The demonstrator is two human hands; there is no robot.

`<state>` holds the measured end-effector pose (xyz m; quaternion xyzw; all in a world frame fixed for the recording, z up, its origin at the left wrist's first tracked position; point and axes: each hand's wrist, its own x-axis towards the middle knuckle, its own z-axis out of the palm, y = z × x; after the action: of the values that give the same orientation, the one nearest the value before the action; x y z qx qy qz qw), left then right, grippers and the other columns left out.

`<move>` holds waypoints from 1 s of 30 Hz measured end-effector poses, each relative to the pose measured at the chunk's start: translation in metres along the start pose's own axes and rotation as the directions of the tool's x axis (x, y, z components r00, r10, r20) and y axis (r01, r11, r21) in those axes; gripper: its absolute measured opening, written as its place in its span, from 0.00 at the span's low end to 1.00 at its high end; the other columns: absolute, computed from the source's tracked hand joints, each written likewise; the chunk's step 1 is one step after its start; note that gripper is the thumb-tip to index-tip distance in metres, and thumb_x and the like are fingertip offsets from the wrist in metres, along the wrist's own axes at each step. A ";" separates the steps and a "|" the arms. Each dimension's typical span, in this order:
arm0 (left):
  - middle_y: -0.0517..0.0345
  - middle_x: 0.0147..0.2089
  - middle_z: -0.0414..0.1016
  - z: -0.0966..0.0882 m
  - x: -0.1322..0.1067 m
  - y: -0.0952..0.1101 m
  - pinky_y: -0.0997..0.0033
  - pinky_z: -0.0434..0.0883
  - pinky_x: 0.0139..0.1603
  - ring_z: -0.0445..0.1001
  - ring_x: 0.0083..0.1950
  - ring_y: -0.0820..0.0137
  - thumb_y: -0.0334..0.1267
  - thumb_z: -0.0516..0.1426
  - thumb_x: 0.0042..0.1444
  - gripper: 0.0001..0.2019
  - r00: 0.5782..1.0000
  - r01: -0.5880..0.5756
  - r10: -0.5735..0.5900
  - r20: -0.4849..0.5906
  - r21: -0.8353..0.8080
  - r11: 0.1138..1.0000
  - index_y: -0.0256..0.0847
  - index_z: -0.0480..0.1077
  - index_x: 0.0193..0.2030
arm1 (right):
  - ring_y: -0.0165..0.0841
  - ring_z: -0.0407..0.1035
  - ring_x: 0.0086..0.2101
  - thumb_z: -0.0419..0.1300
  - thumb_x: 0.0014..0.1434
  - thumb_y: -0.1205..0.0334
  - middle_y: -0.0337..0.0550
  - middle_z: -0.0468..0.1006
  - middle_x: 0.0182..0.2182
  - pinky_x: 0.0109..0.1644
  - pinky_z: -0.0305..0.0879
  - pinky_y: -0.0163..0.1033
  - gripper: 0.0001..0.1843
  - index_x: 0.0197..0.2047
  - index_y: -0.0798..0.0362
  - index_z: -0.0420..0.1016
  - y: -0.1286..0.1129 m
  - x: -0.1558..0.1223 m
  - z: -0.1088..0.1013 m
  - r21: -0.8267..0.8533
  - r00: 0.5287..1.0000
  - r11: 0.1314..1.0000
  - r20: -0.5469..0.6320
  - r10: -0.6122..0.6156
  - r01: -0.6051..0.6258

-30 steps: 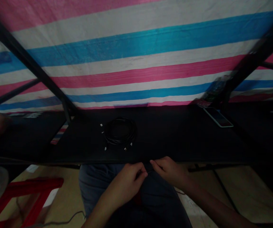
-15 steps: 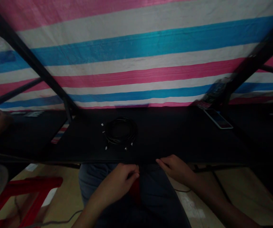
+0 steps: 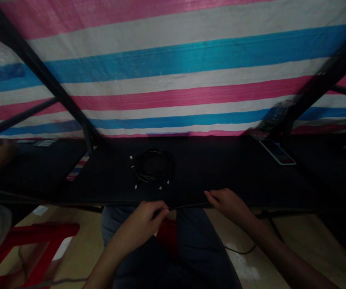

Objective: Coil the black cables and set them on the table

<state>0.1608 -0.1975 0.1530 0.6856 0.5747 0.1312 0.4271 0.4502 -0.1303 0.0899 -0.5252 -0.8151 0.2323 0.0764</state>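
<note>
My left hand [image 3: 147,220] is closed in a pinch at the front edge of the black table [image 3: 209,168], above my lap. My right hand [image 3: 228,202] is also pinched closed, over the same edge further right. Whatever lies between the fingers of either hand is too dark to make out. Beyond my left hand, a coiled bundle of black cables [image 3: 154,180] rests on the table, with several small pale plug ends around it. Beneath my right forearm, a thin dark cord [image 3: 242,253] hangs in a curve.
A phone [image 3: 278,152] lies at the right, near a clear plastic item [image 3: 273,118]. Black metal frame bars [image 3: 49,82] rise on both sides before a striped sheet [image 3: 173,60]. Another person's hand [image 3: 4,152] is at the far left, above a red stool [image 3: 43,233].
My hands have moved apart: the left slightly left and up, the right to the right and up. The view has shifted a little. The cable coil stays put.
</note>
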 end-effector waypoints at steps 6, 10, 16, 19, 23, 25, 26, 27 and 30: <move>0.56 0.34 0.78 0.012 0.002 0.013 0.69 0.63 0.37 0.75 0.37 0.66 0.40 0.53 0.66 0.13 0.998 0.036 -0.039 0.047 0.071 0.997 0.41 0.76 0.33 | 0.30 0.67 0.22 0.48 0.72 0.53 0.42 0.77 0.21 0.29 0.50 0.38 0.28 0.25 0.54 0.76 -0.021 -0.014 0.023 0.148 0.993 0.986 0.074 -0.091 0.079; 0.53 0.37 0.80 0.024 0.005 0.022 0.67 0.63 0.37 0.76 0.38 0.64 0.39 0.54 0.65 0.12 0.994 0.042 -0.051 0.094 0.090 0.995 0.41 0.78 0.36 | 0.31 0.69 0.22 0.49 0.72 0.55 0.43 0.78 0.21 0.30 0.49 0.39 0.27 0.25 0.54 0.78 -0.031 -0.016 0.028 0.085 0.990 0.992 0.101 -0.100 0.091; 0.58 0.32 0.78 0.004 0.003 0.007 0.69 0.62 0.37 0.73 0.36 0.68 0.42 0.52 0.67 0.16 0.997 0.034 -0.036 0.071 0.027 0.999 0.40 0.78 0.34 | 0.31 0.67 0.21 0.49 0.71 0.54 0.44 0.76 0.20 0.29 0.47 0.39 0.26 0.25 0.54 0.76 0.001 -0.007 -0.002 -0.044 1.000 0.999 0.011 -0.027 0.027; 0.60 0.29 0.75 -0.004 0.000 0.001 0.70 0.61 0.34 0.71 0.33 0.69 0.40 0.50 0.67 0.17 0.995 0.044 -0.048 0.087 0.049 0.998 0.40 0.77 0.33 | 0.30 0.65 0.21 0.48 0.72 0.54 0.43 0.74 0.20 0.29 0.48 0.38 0.26 0.25 0.54 0.75 0.007 -0.007 -0.009 -0.011 0.999 0.999 -0.019 -0.033 0.032; 0.58 0.31 0.78 0.004 -0.001 0.006 0.69 0.60 0.34 0.74 0.34 0.67 0.40 0.52 0.66 0.16 0.993 0.019 -0.029 0.118 0.085 0.996 0.40 0.77 0.32 | 0.29 0.65 0.21 0.50 0.72 0.53 0.41 0.73 0.20 0.29 0.48 0.37 0.26 0.24 0.53 0.74 -0.011 -0.012 0.000 0.081 0.986 0.985 0.056 -0.156 0.152; 0.55 0.34 0.80 0.011 -0.003 0.011 0.68 0.61 0.35 0.76 0.35 0.65 0.40 0.54 0.65 0.14 0.989 -0.008 -0.009 0.147 0.113 0.994 0.41 0.79 0.33 | 0.29 0.64 0.21 0.52 0.71 0.53 0.40 0.73 0.19 0.28 0.46 0.37 0.26 0.24 0.54 0.75 -0.022 -0.014 0.008 0.077 0.976 0.978 0.089 -0.199 0.193; 0.54 0.34 0.81 0.014 -0.004 0.014 0.68 0.61 0.35 0.76 0.36 0.64 0.39 0.54 0.65 0.14 0.985 -0.022 -0.001 0.173 0.128 0.992 0.42 0.79 0.33 | 0.28 0.63 0.21 0.53 0.71 0.54 0.39 0.73 0.19 0.28 0.45 0.38 0.25 0.24 0.54 0.75 -0.026 -0.016 0.012 0.060 0.972 0.976 0.103 -0.213 0.207; 0.54 0.35 0.81 0.017 -0.005 0.015 0.67 0.61 0.34 0.77 0.36 0.64 0.39 0.55 0.64 0.13 0.980 -0.034 0.005 0.201 0.142 0.989 0.42 0.79 0.33 | 0.28 0.63 0.21 0.55 0.70 0.54 0.40 0.73 0.18 0.28 0.44 0.38 0.24 0.24 0.54 0.76 -0.029 -0.017 0.015 0.038 0.969 0.975 0.116 -0.220 0.217; 0.53 0.37 0.82 0.019 -0.008 0.018 0.67 0.61 0.34 0.77 0.36 0.63 0.38 0.55 0.62 0.13 0.962 -0.049 0.004 0.271 0.157 0.986 0.42 0.80 0.32 | 0.28 0.62 0.20 0.56 0.69 0.56 0.40 0.74 0.19 0.27 0.42 0.38 0.22 0.24 0.54 0.77 -0.032 -0.019 0.022 -0.016 0.958 0.972 0.175 -0.226 0.233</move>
<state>0.1835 -0.2125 0.1568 0.7373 0.5106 -0.0050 0.4424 0.4242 -0.1641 0.0875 -0.4065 -0.8781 0.2513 0.0227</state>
